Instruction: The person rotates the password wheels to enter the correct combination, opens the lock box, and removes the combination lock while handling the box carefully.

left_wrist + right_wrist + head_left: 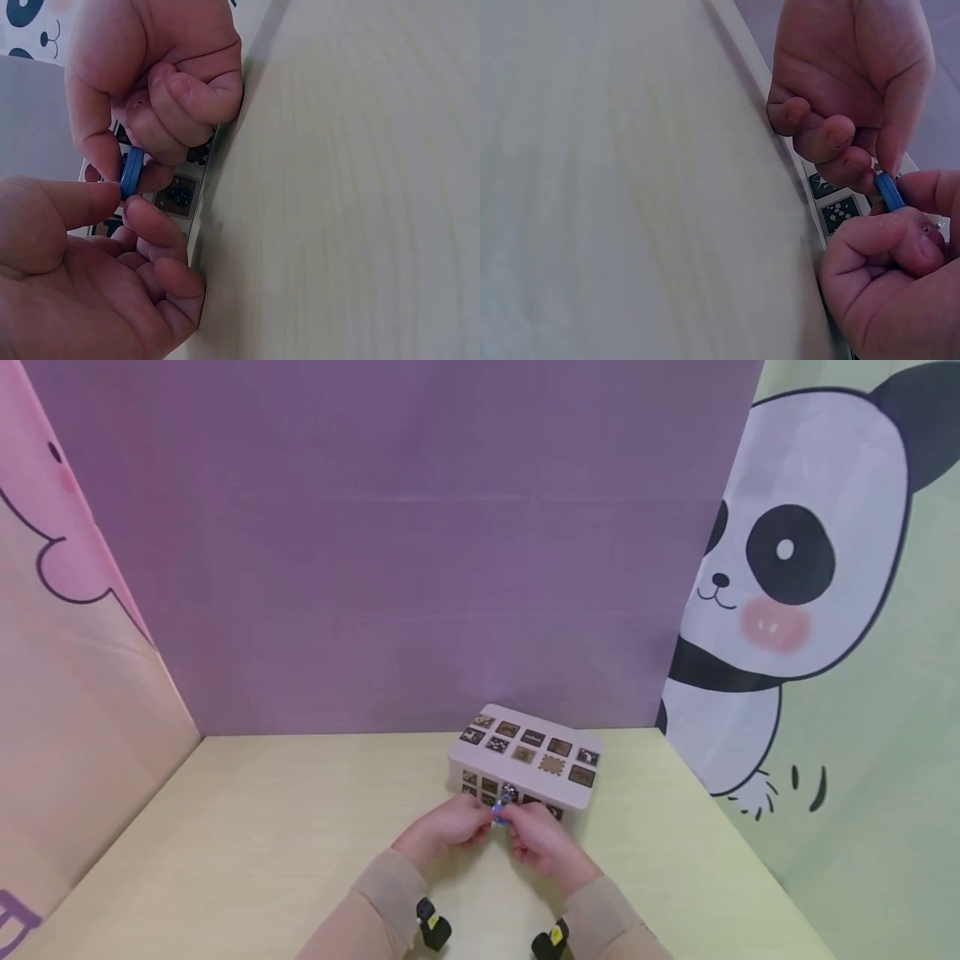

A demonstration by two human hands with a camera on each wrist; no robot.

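Observation:
A white box [525,757] with rows of small dark and tan picture squares sits at an angle on the table. At the middle of its front hangs a small blue padlock [498,812], just below a silver metal clasp [507,792]. My left hand [459,820] pinches one side of the padlock between thumb and index finger. From the other side my right hand [542,838] grips its blue body [889,191], thumb against a curled finger. The remaining fingers of both hands are bent in, close to the box front. Fingertips cover much of the padlock.
The pale wooden table [300,843] stretches out to both sides and in front of the box. A purple backdrop [420,552] rises right behind the box. On the right is a pale green wall with a panda drawing [832,527].

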